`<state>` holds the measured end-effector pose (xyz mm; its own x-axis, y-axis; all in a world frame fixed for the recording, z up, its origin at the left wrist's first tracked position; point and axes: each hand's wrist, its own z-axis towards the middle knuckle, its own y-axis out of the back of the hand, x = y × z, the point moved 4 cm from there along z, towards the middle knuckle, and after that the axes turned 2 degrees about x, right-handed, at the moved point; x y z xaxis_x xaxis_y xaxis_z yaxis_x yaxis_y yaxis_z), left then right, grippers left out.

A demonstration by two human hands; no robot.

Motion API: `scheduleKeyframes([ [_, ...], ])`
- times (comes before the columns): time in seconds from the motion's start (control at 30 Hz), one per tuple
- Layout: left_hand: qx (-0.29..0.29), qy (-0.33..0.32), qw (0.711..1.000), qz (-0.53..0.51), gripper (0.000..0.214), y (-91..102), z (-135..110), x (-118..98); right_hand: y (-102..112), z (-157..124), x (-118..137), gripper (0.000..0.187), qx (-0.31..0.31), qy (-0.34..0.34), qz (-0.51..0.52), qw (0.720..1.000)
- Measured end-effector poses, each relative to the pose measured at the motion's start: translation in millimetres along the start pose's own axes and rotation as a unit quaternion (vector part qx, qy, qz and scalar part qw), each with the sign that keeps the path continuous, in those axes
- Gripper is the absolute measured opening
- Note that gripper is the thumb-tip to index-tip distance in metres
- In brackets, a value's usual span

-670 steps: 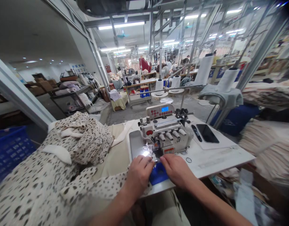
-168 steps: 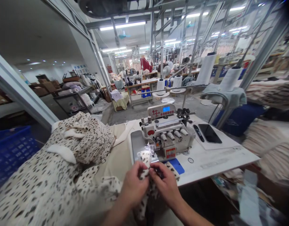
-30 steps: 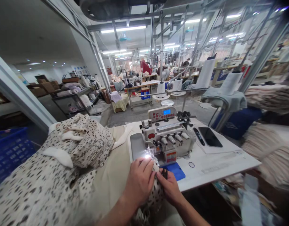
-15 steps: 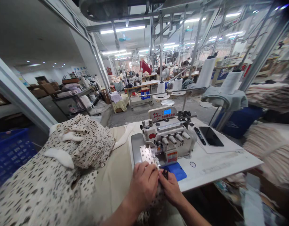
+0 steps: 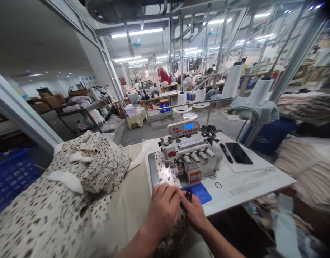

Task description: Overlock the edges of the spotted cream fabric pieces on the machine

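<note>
A white overlock sewing machine (image 5: 190, 157) stands on the table, its display lit. Spotted fabric (image 5: 164, 172) lies on the machine's bed beside the needle area and hangs over the front edge below. My left hand (image 5: 165, 206) is closed on this fabric just in front of the machine, knuckles up. Close against it, my right hand (image 5: 193, 211) pinches the fabric edge. A small dark tool (image 5: 188, 195), its kind partly hidden, sits in the right hand's fingers. The fingertips of both hands nearly meet.
A large heap of spotted fabric (image 5: 100, 165) covers the left side. A phone (image 5: 239, 153), a black marker (image 5: 226, 153) and a dark ring (image 5: 218, 185) lie on the table's right. Thread cones (image 5: 232, 82) stand behind. A blue basket (image 5: 14, 172) is at far left.
The spotted fabric has gone further forward along the machine's bed, so more shows past the needle area. Both hands keep their hold. The whole view has shifted slightly.
</note>
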<state>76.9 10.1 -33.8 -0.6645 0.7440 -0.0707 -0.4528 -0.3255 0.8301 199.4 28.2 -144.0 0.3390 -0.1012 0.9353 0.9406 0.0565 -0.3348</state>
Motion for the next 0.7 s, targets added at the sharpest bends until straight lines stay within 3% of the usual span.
scheduleKeyframes([
  [0.7,0.0,-0.001,1.0,0.007,0.025,0.4,1.4,-3.0,0.3,1.2,-4.2,0.044,0.0,-0.008,0.021,1.0],
])
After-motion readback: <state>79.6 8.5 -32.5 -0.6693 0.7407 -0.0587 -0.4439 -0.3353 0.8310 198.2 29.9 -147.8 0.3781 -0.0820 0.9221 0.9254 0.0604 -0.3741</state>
